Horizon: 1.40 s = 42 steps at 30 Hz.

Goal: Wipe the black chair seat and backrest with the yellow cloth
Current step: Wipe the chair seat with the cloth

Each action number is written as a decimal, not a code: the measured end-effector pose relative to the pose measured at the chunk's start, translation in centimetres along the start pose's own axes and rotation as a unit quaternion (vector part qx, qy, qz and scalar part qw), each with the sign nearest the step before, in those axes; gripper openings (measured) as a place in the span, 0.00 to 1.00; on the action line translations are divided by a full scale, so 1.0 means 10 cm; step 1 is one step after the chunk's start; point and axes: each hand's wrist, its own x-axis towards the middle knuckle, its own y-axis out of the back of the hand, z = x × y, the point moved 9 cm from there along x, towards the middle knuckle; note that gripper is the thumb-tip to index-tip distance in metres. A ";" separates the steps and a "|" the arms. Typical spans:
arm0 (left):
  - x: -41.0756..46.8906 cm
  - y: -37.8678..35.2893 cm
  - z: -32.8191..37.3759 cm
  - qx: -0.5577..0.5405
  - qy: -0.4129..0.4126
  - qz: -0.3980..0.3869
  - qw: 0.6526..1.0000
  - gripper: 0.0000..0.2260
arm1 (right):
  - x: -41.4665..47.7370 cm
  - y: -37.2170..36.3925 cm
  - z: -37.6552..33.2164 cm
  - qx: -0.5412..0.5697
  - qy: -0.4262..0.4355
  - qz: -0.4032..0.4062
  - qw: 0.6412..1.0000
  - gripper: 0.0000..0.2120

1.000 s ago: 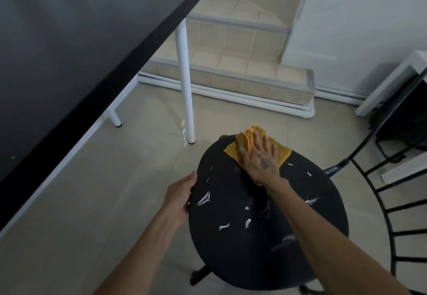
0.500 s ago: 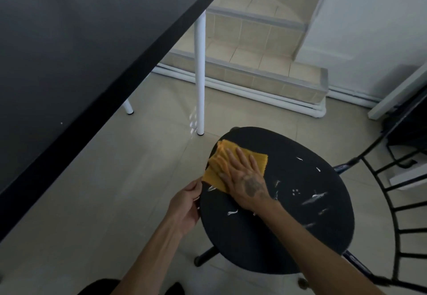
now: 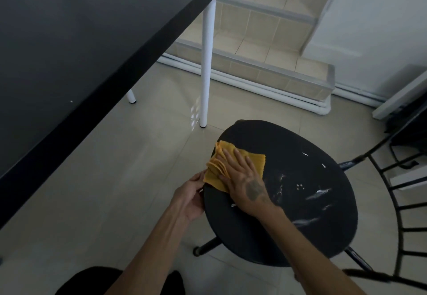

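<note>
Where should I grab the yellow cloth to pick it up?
Probably the bunched folds at the yellow cloth's left end, coming from the chair seat's left rim. There the layers stand up and hang slightly over the edge, so fingers can pinch them. The rest lies flat under the right hand.

Black tabletop (image 3: 69, 47) on white legs (image 3: 207, 63) (two visible); tiled steps (image 3: 265, 47) behind

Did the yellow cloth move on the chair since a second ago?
Yes. The yellow cloth, under the right hand, slid from the far edge of the black seat to its left edge, beside the left hand.
</note>
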 end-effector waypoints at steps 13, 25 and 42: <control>0.06 0.00 -0.01 -0.007 0.002 -0.004 1.000 0.10 | 0.37 0.05 0.08 0.065 -0.079 -0.006 0.995 0.26; 0.09 0.01 -0.05 0.001 0.025 -0.011 1.000 0.08 | 0.54 0.05 0.34 -0.044 -0.136 -0.007 0.990 0.28; 0.04 0.04 0.01 0.057 0.023 0.007 0.998 0.17 | 0.46 0.00 0.05 -0.026 -0.154 0.025 0.987 0.30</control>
